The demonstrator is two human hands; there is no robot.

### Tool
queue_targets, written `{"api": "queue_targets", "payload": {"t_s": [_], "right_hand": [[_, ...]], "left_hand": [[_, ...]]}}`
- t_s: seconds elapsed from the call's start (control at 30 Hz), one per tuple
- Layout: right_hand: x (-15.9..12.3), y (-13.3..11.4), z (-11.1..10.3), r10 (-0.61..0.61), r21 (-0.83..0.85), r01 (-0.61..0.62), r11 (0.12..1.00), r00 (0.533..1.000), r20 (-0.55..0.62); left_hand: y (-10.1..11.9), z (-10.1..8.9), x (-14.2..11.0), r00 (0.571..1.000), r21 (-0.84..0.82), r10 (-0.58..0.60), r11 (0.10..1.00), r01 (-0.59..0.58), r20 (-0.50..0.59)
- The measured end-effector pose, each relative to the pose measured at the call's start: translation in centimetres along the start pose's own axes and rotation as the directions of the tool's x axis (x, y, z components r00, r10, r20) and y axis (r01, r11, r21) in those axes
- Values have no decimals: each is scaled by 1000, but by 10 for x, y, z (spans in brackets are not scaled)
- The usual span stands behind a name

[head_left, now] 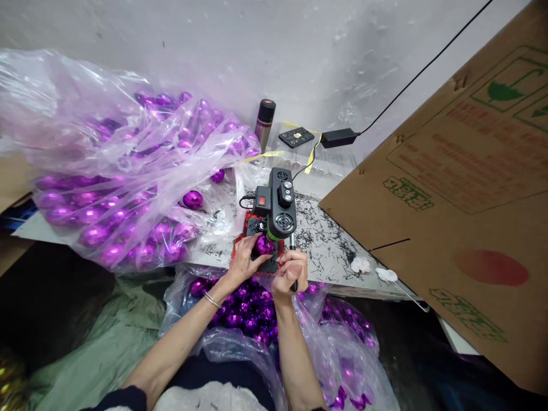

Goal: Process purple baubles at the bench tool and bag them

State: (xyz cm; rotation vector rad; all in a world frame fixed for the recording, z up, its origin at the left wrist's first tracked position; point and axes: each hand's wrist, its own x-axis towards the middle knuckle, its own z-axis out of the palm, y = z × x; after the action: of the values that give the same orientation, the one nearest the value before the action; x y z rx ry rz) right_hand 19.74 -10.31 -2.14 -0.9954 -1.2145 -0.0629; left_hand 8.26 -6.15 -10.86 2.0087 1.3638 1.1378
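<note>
A small black bench drill press (282,200) with a red switch stands on the worktable. My left hand (245,260) is closed around a shiny purple faceted ball (264,245), holding it on the press base under the head. On the right side of the press, my right hand (291,273) wraps round its lever handle (292,244). The spot where the drill meets the ball is hidden by the press head. Below the table edge, an open plastic bag of purple balls (252,311) lies in front of my body.
At the left is a big clear bag of purple balls (141,228); a loose purple ball (192,200) lies beside it. Behind the press are a thermos (265,123), a phone (296,137) and a power adapter (339,137). Black shavings (321,234) litter the table. A cardboard box (449,211) blocks the right.
</note>
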Motion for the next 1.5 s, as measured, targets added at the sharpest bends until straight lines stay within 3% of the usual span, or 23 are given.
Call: {"api": "queue_targets", "payload": {"t_s": [0.2,0.77,0.9,1.0,1.07,1.17,1.23,1.3,1.37,1.43,1.5], "right_hand": [[-1,2,0,10,94,-10,996,1000,0],[0,11,1,-147,20,147,989,989,5],[27,-12,1,2,34,0,999,998,-55],[47,-30,-1,146,21,-146,989,989,2],[49,-34,-4,172,29,-172,985,985,22],[36,-29,-7,170,23,-171,985,985,15],[26,-23,-7,177,16,-177,984,984,11],[19,-19,-7,173,23,-174,985,985,8],[17,-17,-5,155,35,-155,987,988,-3],[18,-16,-4,142,39,-142,989,990,-12],[19,-16,-3,140,46,-139,989,990,-18]], "left_hand": [[1,-1,1,1000,-13,-22,1000,22,15],[-1,2,2,1000,-28,-12,1000,13,14],[-1,4,6,1000,-33,13,999,-13,-4],[1,-2,-6,995,-15,93,995,-94,-27],[5,-10,-29,978,27,208,978,-208,8],[13,-26,-72,899,73,401,905,-418,177],[18,-41,-85,859,65,455,874,-481,236],[17,-62,-73,890,77,427,893,-443,161],[8,-90,-36,950,141,311,941,-306,-12],[-8,-122,16,982,261,100,964,-55,-161],[-27,-151,66,964,377,-178,894,243,-199]]}}
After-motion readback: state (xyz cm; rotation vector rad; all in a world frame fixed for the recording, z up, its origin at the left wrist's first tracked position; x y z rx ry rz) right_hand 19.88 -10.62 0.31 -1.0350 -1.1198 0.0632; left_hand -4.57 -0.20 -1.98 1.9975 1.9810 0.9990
